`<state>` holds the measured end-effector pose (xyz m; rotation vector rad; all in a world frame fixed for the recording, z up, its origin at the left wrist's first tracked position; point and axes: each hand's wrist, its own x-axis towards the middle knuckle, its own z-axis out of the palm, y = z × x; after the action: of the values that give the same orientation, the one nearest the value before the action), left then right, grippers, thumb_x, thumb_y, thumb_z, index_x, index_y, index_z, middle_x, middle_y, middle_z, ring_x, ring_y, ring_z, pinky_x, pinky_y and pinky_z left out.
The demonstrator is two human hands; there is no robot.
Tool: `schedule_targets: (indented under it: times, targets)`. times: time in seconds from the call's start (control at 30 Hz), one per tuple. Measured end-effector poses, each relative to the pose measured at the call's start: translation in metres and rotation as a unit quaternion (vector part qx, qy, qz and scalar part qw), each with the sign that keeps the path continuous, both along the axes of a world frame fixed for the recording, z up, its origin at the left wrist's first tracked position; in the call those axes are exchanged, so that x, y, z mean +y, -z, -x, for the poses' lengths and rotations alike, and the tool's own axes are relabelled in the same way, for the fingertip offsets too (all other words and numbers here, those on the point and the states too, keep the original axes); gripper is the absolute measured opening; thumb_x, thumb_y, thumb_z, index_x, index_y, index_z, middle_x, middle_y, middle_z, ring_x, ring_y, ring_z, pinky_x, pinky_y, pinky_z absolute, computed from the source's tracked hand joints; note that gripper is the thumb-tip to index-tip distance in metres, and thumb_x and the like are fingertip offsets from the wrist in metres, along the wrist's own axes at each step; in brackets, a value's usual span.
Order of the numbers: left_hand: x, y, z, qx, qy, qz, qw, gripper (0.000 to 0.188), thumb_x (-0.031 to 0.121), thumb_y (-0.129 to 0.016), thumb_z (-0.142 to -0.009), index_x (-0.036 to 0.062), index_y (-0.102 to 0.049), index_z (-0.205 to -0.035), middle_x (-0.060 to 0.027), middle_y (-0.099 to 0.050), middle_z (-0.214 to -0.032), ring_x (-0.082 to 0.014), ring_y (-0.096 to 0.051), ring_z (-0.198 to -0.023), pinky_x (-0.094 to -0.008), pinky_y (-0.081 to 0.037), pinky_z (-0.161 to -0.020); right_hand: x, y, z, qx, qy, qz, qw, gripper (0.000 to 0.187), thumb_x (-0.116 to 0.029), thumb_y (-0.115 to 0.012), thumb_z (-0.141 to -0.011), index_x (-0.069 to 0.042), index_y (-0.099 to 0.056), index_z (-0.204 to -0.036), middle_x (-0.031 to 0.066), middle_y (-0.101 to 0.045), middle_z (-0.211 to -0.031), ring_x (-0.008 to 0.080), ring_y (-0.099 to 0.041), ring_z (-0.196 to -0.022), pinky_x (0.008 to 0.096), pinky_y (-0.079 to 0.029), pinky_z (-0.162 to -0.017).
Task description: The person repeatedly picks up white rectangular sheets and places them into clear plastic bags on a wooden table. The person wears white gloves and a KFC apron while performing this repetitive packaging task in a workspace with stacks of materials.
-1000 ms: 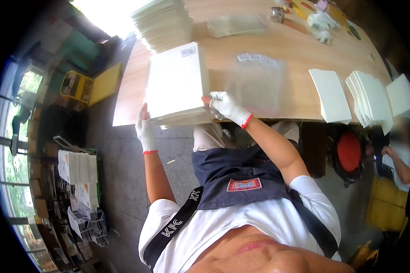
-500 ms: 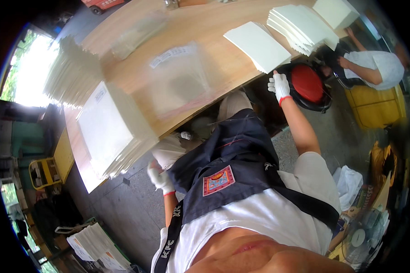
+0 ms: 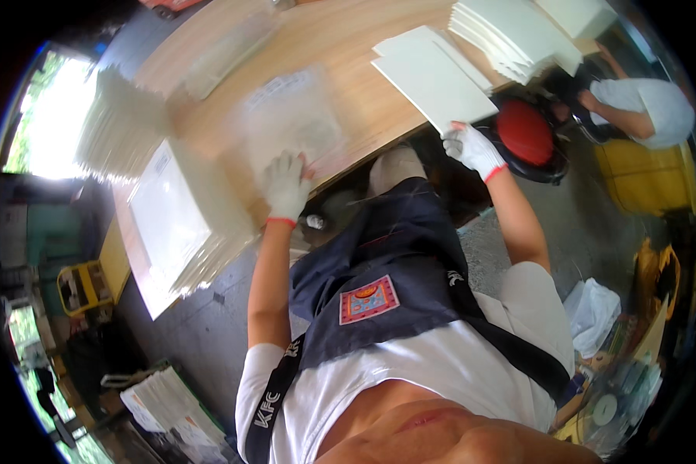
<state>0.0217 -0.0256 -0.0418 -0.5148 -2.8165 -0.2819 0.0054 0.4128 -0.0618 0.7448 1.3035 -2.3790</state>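
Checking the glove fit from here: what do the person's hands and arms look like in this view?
Both hands wear white knit work gloves with a thin red band at the cuff: the left hand and the right hand. The forearms are bare, and short white sleeves end above the elbows. No cables or markings show on them.

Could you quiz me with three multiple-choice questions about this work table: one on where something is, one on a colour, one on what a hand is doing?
1. Where is the right hand?
A. at the near corner of the flat white sheets
B. on the yellow bin
C. in a pocket

2. What colour is the round stool seat?
A. blue
B. red
C. green

3. What is the left hand doing?
A. hanging beside the apron
B. gripping a cup
C. resting flat on the clear plastic bag

Answers: 1 A, its fingers meet the sheet corner; 2 B, the seat is plainly red; 3 C, the palm lies on the bag.
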Motion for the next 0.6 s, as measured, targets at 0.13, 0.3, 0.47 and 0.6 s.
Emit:
schedule_targets:
  times: [0.13,0.3,0.47,0.6]
  targets:
    - [0.009,-0.008,0.012,-0.031,0.007,0.007,0.999,0.033,0.020,-0.062,-0.076,0.0160,-0.060,-0.108,-0.0088,-0.056,-0.112,-0.0305,-0.051,-0.105,-0.0433,-0.039,-0.091,0.017,0.022,0.000,0.084,0.075,0.012,0.994,0.026,-0.031,-0.057,-0.092,-0.006,-0.055,-0.100,0.0108,-0.061,-0.076,0.0165,-0.059,-0.053,0.0247,-0.045,-0.038]
    - [0.008,-0.021,0.013,-0.100,-0.087,0.026,0.991,0.026,0.009,-0.060,-0.070,0.0164,-0.059,-0.096,-0.0050,-0.058,-0.102,-0.0281,-0.055,-0.096,-0.0407,-0.046,-0.082,0.028,0.015,0.009,0.186,0.129,-0.009,0.974,0.019,-0.007,-0.050,-0.089,-0.008,-0.047,-0.108,0.0093,-0.054,-0.081,0.0163,-0.053,-0.052,0.0261,-0.038,-0.037]
    - [-0.011,-0.015,0.025,-0.109,-0.101,-0.051,0.988,0.031,0.002,-0.055,-0.070,0.0151,-0.059,-0.097,-0.0077,-0.058,-0.103,-0.0274,-0.056,-0.097,-0.0380,-0.048,-0.081,-0.022,-0.032,-0.035,0.196,0.067,0.059,0.977,0.043,-0.012,-0.059,-0.082,-0.002,-0.049,-0.122,0.0095,-0.062,-0.108,0.0187,-0.064,-0.087,0.0290,-0.054,-0.067]
    - [-0.022,-0.008,0.021,-0.106,-0.065,-0.207,0.970,0.033,0.000,-0.054,-0.070,0.0140,-0.059,-0.100,-0.0080,-0.058,-0.105,-0.0284,-0.055,-0.103,-0.0388,-0.047,-0.083,-0.063,-0.053,-0.067,0.156,-0.152,0.002,0.976,0.043,-0.016,-0.050,-0.086,0.006,-0.048,-0.123,0.0126,-0.062,-0.105,0.0148,-0.064,-0.084,0.0255,-0.053,-0.070]
